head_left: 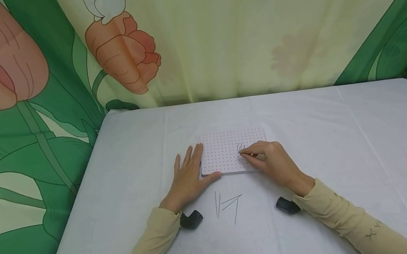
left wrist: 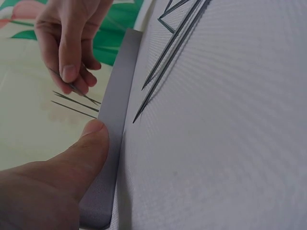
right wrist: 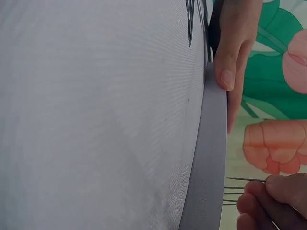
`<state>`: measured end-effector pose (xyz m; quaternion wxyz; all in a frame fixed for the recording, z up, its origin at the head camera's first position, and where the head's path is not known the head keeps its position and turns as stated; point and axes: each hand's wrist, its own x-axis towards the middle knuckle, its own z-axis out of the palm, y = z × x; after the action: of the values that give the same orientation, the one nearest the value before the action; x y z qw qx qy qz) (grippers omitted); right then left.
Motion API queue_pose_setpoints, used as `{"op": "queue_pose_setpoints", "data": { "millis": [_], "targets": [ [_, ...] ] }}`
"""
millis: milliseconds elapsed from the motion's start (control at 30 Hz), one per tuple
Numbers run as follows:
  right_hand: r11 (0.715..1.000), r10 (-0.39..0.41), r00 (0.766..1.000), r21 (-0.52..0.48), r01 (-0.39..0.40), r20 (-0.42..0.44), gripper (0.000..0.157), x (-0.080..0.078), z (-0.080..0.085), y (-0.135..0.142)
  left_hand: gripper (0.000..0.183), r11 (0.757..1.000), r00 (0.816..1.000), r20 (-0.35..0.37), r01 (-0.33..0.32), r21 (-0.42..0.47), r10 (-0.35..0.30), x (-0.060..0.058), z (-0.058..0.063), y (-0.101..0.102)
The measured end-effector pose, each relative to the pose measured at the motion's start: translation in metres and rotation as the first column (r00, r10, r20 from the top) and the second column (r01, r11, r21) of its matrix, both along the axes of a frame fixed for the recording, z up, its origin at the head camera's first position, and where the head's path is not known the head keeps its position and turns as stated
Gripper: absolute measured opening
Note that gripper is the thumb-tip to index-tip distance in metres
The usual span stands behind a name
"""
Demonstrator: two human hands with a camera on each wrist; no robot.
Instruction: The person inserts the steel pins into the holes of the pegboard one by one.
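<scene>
A pale board with rows of small dark holes lies flat on the table. My left hand rests at its left side with fingers spread, the thumb against the near edge. My right hand pinches a thin dark needle between thumb and forefinger over the board's right half. In the right wrist view its tip looks just off the board; whether it touches cannot be told. Beside it several needles stand in the board, leaning a little. Part of the board's right side is hidden by the right hand.
Several loose needles lie on the white tablecloth in front of the board. A black device sits at the left wrist and another black device at the right. Behind the table hangs a printed curtain.
</scene>
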<state>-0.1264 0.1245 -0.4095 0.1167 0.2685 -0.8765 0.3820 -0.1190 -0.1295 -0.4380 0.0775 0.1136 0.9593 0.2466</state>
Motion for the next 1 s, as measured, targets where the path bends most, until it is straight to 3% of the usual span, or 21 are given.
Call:
{"op": "queue_pose_setpoints", "data": {
  "millis": [433, 633, 1000],
  "targets": [
    [0.999, -0.027, 0.999, 0.035, 0.025, 0.037, 0.012, -0.0006, 0.0029, -0.0019, 0.102, 1.0, 1.0, -0.014, 0.006, 0.013, -0.006, 0.0004, -0.0012, -0.0004],
    [0.998, -0.031, 0.999, 0.046, 0.031, 0.01, 0.012, -0.001, 0.0028, -0.0021, 0.102, 1.0, 1.0, -0.024, 0.013, 0.003, -0.013, -0.0003, -0.0015, 0.0002],
    [0.996, -0.032, 0.999, 0.084, 0.029, 0.032, 0.012, -0.0037, 0.0005, -0.0067, 0.101, 1.0, 1.0, 0.004, 0.004, -0.003, -0.004, 0.0006, 0.0022, 0.0009]
  ]
}}
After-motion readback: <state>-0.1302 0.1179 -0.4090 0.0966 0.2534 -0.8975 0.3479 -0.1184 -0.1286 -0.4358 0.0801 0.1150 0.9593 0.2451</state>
